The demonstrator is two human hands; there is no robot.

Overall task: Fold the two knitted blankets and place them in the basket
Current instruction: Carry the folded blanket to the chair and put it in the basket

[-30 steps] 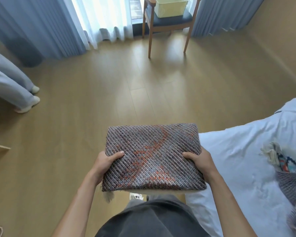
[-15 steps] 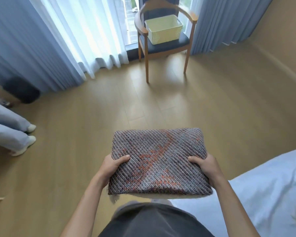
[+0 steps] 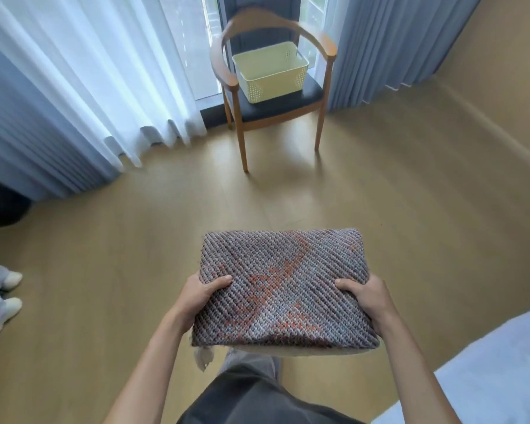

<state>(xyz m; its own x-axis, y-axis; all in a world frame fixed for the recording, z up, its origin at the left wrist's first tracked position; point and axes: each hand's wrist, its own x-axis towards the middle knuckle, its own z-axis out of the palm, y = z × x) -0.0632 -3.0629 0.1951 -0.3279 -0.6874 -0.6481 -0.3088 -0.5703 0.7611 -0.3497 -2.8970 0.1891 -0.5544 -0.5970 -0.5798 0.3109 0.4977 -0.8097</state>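
I hold a folded knitted blanket (image 3: 283,286), grey with orange patches, flat in front of me above the wooden floor. My left hand (image 3: 201,293) grips its left edge with the thumb on top. My right hand (image 3: 366,296) grips the right edge the same way. A pale yellow plastic basket (image 3: 271,73) with nothing visible inside stands on the dark seat of a wooden armchair (image 3: 288,102) ahead by the window. The second blanket is out of view.
White sheer curtains (image 3: 104,81) and blue drapes (image 3: 389,47) flank the chair. A bed with a white sheet (image 3: 496,368) fills the lower right corner. Another person's feet in pale slippers (image 3: 0,295) stand at the left edge. Open floor lies between me and the chair.
The view has lifted and moved toward the chair, so the basket looks nearer and larger. The bed has slid toward the lower right and the second blanket has left the view. My grip is unchanged.
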